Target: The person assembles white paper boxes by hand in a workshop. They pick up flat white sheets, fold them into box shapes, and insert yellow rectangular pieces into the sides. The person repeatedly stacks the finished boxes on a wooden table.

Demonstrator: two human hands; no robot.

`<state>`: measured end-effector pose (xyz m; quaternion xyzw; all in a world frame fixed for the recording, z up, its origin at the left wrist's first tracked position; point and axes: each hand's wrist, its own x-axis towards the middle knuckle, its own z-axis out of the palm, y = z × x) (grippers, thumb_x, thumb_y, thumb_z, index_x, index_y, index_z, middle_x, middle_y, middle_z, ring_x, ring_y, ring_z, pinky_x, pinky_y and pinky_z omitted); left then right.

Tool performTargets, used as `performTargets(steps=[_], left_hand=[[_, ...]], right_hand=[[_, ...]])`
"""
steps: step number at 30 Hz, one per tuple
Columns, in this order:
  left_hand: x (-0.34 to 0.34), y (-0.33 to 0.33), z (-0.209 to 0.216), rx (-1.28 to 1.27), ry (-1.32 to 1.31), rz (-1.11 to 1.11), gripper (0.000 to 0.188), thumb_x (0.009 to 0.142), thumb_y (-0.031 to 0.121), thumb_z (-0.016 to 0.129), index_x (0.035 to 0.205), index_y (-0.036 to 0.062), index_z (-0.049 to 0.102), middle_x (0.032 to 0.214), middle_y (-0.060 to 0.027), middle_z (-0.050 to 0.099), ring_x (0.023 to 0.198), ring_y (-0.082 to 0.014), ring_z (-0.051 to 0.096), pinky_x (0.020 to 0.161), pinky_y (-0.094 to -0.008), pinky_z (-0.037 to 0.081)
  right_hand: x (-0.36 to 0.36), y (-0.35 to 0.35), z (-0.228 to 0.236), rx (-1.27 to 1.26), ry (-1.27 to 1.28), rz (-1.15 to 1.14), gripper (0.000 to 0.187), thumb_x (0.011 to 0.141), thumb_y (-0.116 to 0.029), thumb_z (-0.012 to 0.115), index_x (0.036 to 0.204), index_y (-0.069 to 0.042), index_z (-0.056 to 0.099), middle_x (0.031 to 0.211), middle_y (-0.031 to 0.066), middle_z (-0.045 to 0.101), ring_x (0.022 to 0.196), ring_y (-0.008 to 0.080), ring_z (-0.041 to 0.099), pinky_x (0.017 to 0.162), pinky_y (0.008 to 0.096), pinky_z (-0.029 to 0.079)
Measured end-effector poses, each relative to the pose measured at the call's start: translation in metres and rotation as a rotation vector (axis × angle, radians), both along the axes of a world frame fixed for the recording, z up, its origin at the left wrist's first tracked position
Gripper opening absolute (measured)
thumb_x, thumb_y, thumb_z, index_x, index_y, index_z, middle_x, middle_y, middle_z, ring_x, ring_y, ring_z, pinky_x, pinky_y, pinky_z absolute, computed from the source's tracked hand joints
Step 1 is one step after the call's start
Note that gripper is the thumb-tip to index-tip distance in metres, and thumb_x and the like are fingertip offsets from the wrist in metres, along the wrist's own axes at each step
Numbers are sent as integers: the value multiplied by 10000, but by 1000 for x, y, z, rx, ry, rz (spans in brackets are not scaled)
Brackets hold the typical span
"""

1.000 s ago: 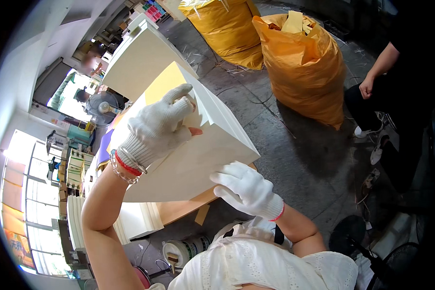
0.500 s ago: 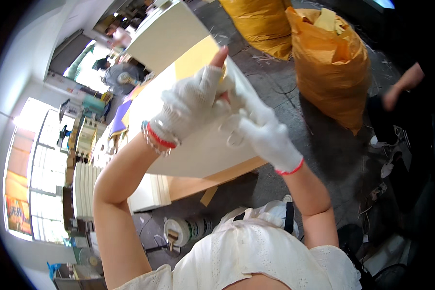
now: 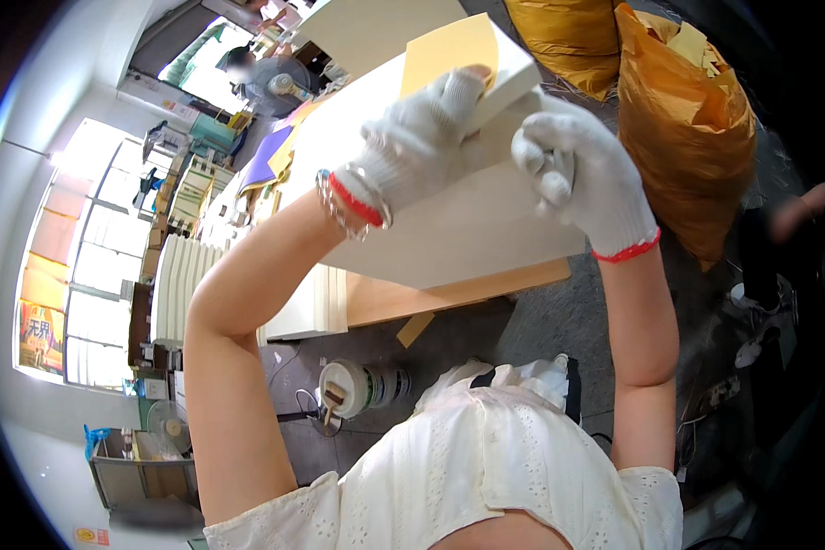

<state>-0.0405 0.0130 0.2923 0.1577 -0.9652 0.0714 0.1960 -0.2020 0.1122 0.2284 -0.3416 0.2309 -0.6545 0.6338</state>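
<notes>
Both my hands wear white knit gloves with red cuffs. My left hand (image 3: 422, 137) is closed beside the near edge of a yellow sheet (image 3: 454, 50), a bare fingertip showing at that edge. Whatever lies under its fingers is hidden. A chain bracelet circles that wrist. To its right, my right hand (image 3: 582, 174) has its fingers curled in, near the corner of a large white block or stack (image 3: 467, 220); I cannot make out anything between them. The yellow sheet lies on top of this white block.
A wooden board (image 3: 449, 298) lies under the white block. An orange sack (image 3: 678, 137) of scraps and a yellow sack (image 3: 568, 41) stand at far right. A white bucket (image 3: 362, 385) with a brush is by my left. A person's arm (image 3: 802, 211) shows at right; others are far back.
My hands were close together and now stand apart, the right one further right. A finger of my left hand, pointing up before, is now bent down. The whole view has shifted.
</notes>
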Motion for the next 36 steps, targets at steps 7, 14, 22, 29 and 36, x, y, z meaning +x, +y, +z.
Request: performTargets(steps=[7, 14, 22, 29, 36], left_hand=[[15, -25, 38, 393, 194, 236, 241, 846, 134, 580, 1062, 28, 582, 880, -135, 656, 828, -261, 636, 704, -363, 506], [103, -79, 107, 388, 760, 91, 262, 852, 94, 617, 1103, 23, 592, 883, -16, 612, 771, -106, 549, 659, -268, 461], [221, -102, 151, 333, 1258, 16, 220, 851, 109, 557, 997, -37, 630, 905, -162, 681, 892, -267, 665, 800, -363, 538], [305, -105, 147, 358, 1510, 86, 375, 911, 122, 454, 1175, -117, 571, 1105, -205, 634, 975, -283, 640, 863, -355, 542], [352, -125, 122, 458, 1673, -140, 215, 871, 44, 501, 971, -67, 657, 932, -136, 665, 804, -226, 662, 701, -295, 567]], right_hand=[[17, -11, 2, -81, 200, 12, 528, 911, -183, 531, 1386, 25, 432, 781, 33, 630, 487, 52, 533, 438, 197, 438], [45, -11, -31, -47, 1146, -373, 578, 879, -225, 559, 1420, -65, 432, 1270, 173, 601, 1097, 224, 600, 919, 301, 471], [46, -3, -19, 16, 1154, -404, 542, 889, -202, 544, 1404, -57, 462, 1241, 172, 620, 991, 218, 631, 860, 294, 495], [115, 7, 14, -199, 1627, -771, 487, 909, -236, 596, 1365, -85, 517, 1046, 166, 677, 731, 247, 649, 700, 322, 532], [253, -56, 22, -814, 1693, -588, 412, 765, -175, 699, 1131, -52, 557, 1166, 82, 566, 1027, 276, 561, 882, 456, 436]])
